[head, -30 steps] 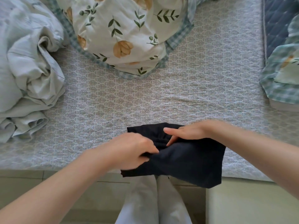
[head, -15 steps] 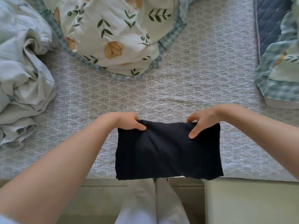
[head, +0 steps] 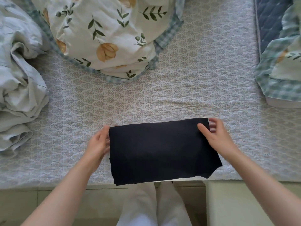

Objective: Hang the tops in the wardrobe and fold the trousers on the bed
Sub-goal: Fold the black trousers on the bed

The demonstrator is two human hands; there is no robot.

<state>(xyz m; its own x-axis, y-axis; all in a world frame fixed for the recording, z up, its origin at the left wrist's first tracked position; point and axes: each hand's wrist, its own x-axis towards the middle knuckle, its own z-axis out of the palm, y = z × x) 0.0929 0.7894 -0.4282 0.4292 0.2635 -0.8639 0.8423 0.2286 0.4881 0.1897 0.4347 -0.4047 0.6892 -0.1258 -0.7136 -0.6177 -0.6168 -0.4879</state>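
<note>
folded black trousers (head: 162,152) lie flat on the bed (head: 179,95), right at the near edge, the lower hem just over it. my left hand (head: 99,142) has straight fingers pressed against the left side of the fold. my right hand (head: 215,136) pinches the top right corner, thumb on the cloth. the floral quilt (head: 105,38) is bunched beyond, a crumpled sheet (head: 19,87) far left.

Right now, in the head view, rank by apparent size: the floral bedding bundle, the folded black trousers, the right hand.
1. white floral-print bedding bundle, largest even though cropped at the top
2. folded black trousers
3. right hand, clearly smallest
</note>
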